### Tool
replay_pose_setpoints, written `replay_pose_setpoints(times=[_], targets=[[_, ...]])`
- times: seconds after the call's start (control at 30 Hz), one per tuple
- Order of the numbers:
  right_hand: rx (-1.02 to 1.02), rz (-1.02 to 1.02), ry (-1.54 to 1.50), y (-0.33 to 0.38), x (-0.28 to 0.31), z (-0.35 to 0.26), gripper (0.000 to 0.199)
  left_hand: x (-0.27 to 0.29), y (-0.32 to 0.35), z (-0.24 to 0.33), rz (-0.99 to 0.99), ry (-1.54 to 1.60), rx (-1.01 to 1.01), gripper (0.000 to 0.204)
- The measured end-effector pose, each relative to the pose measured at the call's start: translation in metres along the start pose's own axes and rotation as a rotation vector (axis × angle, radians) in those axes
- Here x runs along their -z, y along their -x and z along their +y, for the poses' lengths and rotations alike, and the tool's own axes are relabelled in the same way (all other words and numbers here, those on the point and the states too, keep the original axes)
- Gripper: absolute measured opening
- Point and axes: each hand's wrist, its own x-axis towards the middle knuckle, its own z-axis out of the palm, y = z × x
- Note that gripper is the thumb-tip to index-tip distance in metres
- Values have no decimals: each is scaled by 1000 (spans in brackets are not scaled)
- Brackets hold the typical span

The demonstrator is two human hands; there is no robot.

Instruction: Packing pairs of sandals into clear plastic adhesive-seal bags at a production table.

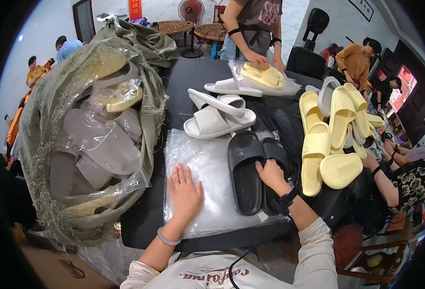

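Observation:
My left hand [185,193] lies flat, fingers spread, on a stack of clear plastic bags [212,166]. On the right part of that stack rests a pair of black slippers [247,190], side by side with toes toward me. My right hand [271,174] is closed on the right slipper near its strap, the thumb reaching toward the left one; the fingertips are hidden. Just beyond the bags lie several white slippers [217,120], some overlapping. To the right of the black pair, pale yellow slippers [316,156] are piled up with a few grey ones.
A frayed green sack [39,154] at the left bulges with bagged grey slippers [109,147] and yellow ones. Across the black table [181,77], a person handles yellow slippers [262,76] on clear plastic. Another person's arm [385,180] reaches in at the right, beside the pile.

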Motion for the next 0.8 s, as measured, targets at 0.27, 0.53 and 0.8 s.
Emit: replay_pose_setpoints(times=[0.27, 0.53, 0.8], targets=[[89, 37, 41, 0, -8, 4, 51, 26, -29, 23, -303, 8, -175, 62], [99, 60, 37, -1, -10, 2, 50, -29, -101, 9, -189, 81, -398, 54], [79, 28, 18, 0, -9, 5, 51, -32, -112, -38, -32, -90, -26, 53]])
